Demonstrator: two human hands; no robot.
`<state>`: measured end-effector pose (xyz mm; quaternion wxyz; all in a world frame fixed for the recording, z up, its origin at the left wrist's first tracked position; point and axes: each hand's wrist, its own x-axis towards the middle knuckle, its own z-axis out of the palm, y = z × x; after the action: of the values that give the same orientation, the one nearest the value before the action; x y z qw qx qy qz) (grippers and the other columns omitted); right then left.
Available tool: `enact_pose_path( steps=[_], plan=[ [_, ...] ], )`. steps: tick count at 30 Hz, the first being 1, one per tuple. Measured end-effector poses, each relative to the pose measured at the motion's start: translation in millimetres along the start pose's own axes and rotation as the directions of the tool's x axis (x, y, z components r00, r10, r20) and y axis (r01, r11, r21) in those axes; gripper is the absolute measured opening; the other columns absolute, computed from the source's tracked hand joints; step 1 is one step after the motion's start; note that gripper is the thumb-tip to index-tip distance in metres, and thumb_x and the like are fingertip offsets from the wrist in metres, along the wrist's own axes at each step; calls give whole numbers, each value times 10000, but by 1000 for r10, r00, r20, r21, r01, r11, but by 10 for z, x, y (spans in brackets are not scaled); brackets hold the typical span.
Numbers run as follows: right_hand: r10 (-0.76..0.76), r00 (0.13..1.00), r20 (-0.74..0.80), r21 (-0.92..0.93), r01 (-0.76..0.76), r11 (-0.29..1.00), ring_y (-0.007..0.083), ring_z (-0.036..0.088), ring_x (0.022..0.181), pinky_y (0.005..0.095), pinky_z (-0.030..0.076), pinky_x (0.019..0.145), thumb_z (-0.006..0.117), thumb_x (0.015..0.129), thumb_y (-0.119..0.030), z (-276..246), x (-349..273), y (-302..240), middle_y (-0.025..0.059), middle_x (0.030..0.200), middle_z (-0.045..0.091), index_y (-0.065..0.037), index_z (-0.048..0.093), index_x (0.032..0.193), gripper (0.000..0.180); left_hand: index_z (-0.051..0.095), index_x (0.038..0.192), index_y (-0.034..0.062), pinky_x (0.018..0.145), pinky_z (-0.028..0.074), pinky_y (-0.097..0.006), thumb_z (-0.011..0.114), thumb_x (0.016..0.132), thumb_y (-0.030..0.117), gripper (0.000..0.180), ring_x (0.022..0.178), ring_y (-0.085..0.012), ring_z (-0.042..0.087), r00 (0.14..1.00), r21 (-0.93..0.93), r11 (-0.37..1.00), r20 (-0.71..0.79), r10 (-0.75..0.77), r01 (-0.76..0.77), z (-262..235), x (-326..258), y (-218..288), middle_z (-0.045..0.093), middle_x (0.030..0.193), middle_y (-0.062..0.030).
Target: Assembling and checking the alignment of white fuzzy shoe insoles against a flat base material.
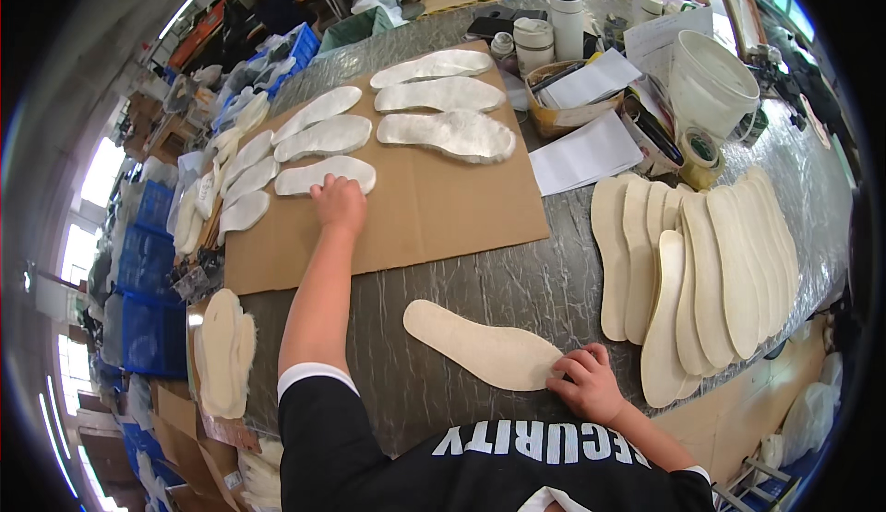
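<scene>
My left hand [339, 204] presses on a white fleecy insole [325, 174] lying on a brown cardboard sheet [443, 208]. Several more fleecy insoles [443, 95] lie in rows on that sheet. My right hand [585, 385] rests with its fingertips on the heel end of a single beige insole [480, 346] lying flat on the grey table [535, 281] close to me. A fanned row of beige insoles [701, 281] lies to the right of that hand.
A white bucket [711, 78], a tape roll [700, 148], white jars [533, 43], a box of papers [581, 97] and loose sheets [586, 152] stand at the back. A small stack of insoles [224, 351] sits at the table's left edge. Blue crates [148, 309] line the left.
</scene>
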<state>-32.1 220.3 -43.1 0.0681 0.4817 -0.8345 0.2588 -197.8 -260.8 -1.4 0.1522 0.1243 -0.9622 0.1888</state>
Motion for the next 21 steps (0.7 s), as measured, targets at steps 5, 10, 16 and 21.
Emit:
enact_pose_path(
  steps=[5,10,16,21],
  plan=[
    [-35,999,34,16,34,999,215,570,1046,503,401,980,626,718,-148,-21,-49,42,10,1031,600,-165,657,875,161,715,703,48,801,389,-478,602,739,125,141,884,-293,605,950,-203,948,144,278,-246,-809,-689,761,694,776,-126],
    [-95,986,137,104,81,991,242,570,1072,512,385,1019,603,747,-173,-173,-143,25,51,1075,591,-140,641,930,190,699,656,42,704,428,-486,594,722,131,153,768,-327,617,718,-583,685,234,656,-436,-1544,-1499,1564,672,694,-149],
    [-162,987,-9,98,162,982,228,587,978,460,421,947,610,753,-147,-172,-191,-84,50,1014,580,-133,580,955,205,648,728,2,653,491,-418,723,759,221,234,685,-327,611,827,-960,274,111,551,-53,-1574,-1817,2027,641,727,-146],
    [-73,989,-126,219,99,971,228,602,897,416,460,853,664,763,-121,-135,-300,-104,42,965,604,-125,596,963,211,616,930,24,761,495,-378,796,755,262,346,837,-286,614,610,-967,224,106,785,-120,-1710,-1952,1473,637,911,-125]
  ],
)
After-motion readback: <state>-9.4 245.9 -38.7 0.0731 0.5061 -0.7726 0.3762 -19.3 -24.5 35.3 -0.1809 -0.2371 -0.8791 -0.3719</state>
